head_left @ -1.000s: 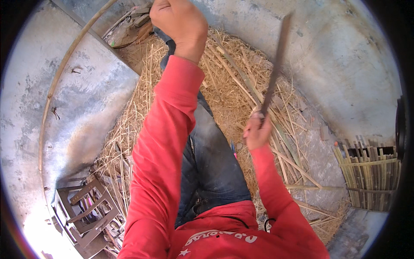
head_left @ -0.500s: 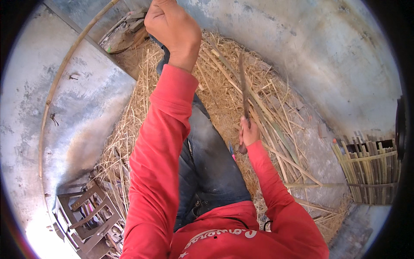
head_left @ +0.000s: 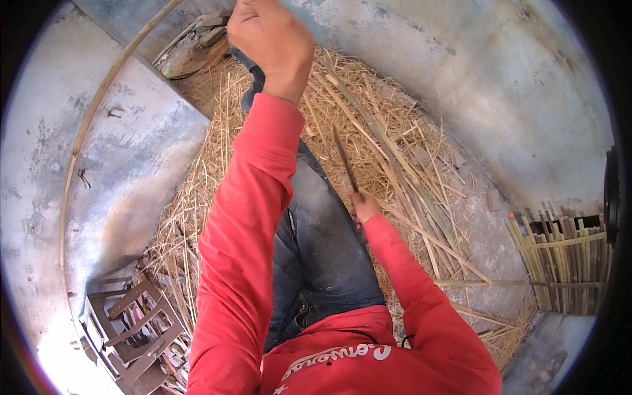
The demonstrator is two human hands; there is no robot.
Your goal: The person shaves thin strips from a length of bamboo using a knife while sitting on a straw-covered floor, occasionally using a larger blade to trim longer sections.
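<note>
My left hand (head_left: 273, 43) is raised at the top edge, its fingers curled closed. What lies in them, if anything, is hidden or cut off. My right hand (head_left: 365, 207) grips a long dark-bladed knife (head_left: 343, 158) beside my right thigh. Its narrow blade slants up and to the left above the straw, seen nearly edge-on. Split bamboo strips (head_left: 411, 178) lie on the straw to the right of the knife. A long curved bamboo pole (head_left: 89, 122) arcs along the left side and leaves the view at the top, left of my raised hand.
Loose straw and shavings (head_left: 217, 141) cover the floor around my legs. A worn wall (head_left: 520, 85) rises at the right. A bundle of upright bamboo slats (head_left: 563, 263) stands at the far right, and a brown wooden rack (head_left: 135, 326) at the lower left.
My right hand has drawn left and slightly down, closer to my thigh, and the knife's blade now tilts left and sits lower. My left hand has shifted slightly right.
</note>
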